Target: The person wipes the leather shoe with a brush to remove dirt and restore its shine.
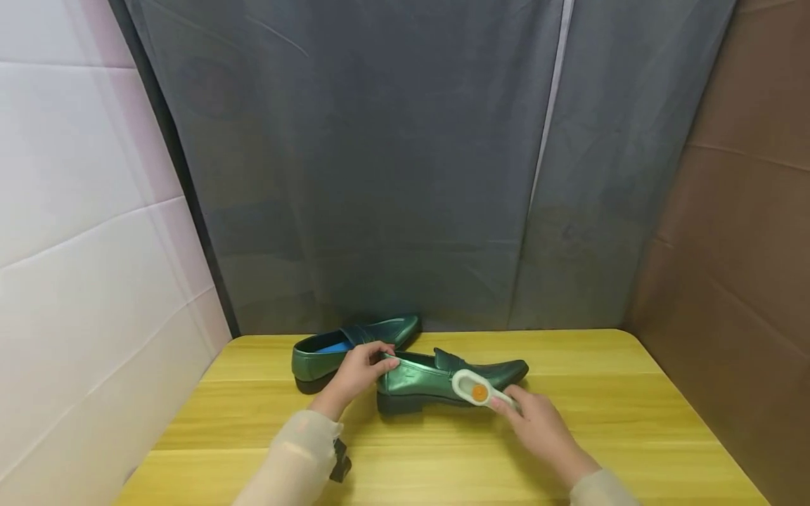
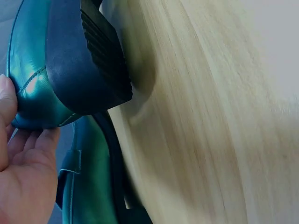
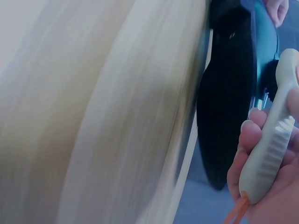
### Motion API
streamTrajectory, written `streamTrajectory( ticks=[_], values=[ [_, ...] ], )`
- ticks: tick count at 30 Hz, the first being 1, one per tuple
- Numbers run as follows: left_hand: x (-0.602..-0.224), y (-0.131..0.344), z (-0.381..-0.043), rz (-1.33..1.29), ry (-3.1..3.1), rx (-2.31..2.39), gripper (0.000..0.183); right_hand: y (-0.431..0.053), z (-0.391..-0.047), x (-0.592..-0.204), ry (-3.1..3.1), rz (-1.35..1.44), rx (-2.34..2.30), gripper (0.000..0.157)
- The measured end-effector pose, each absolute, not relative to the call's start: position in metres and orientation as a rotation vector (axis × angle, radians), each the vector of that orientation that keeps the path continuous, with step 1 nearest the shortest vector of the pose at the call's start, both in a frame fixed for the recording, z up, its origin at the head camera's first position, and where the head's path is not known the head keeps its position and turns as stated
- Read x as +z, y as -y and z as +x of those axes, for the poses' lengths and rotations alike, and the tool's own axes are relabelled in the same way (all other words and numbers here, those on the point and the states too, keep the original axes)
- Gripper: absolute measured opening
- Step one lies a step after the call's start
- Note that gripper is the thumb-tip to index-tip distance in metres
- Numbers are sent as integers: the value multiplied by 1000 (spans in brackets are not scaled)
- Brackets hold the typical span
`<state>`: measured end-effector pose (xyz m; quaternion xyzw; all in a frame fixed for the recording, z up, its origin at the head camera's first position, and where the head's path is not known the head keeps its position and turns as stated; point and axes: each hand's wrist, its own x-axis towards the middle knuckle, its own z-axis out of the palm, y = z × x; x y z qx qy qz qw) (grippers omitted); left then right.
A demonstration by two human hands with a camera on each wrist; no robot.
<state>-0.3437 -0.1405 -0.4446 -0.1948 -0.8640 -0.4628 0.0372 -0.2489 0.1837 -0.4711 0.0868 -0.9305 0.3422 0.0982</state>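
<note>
Left fingers pinch near shoe; right fingers grip brush.
Glossy green upper, black heel, pale ridged handle.

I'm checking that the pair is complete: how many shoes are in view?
2. The front shoe is held at its heel by the left hand; the back shoe is behind it, toward the left, partly covered by that hand. No sign of others hidden.

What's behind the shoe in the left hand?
The other green shoe, blue insole partly showing; beyond it, grey cloth. The left hand and held shoe cover some of the other shoe's near side, which cannot be seen.
</note>
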Motion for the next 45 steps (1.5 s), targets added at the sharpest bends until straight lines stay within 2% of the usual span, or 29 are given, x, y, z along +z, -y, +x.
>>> streamTrajectory(
  ticks=[9, 14, 25, 40, 45],
  values=[
    [-446, 139, -348, -570, 2640, -1465, 11, -224, -254, -468, 2797, 6, 1061, 56],
    [-445, 136, -349, -515, 2641, -1496, 12, -223, -255, -467, 2792, -26, 1138, 58],
    [-448, 134, -349, -497, 2632, -1536, 21, -184, -253, -467, 2736, 123, 1232, 39],
    [-445, 129, -348, -505, 2632, -1557, 32, -136, -255, -458, 2767, 338, 1035, 36],
    [-446, 132, -345, -489, 2642, -1590, 30, -115, -259, -453, 2793, 422, 915, 37]
  ],
)
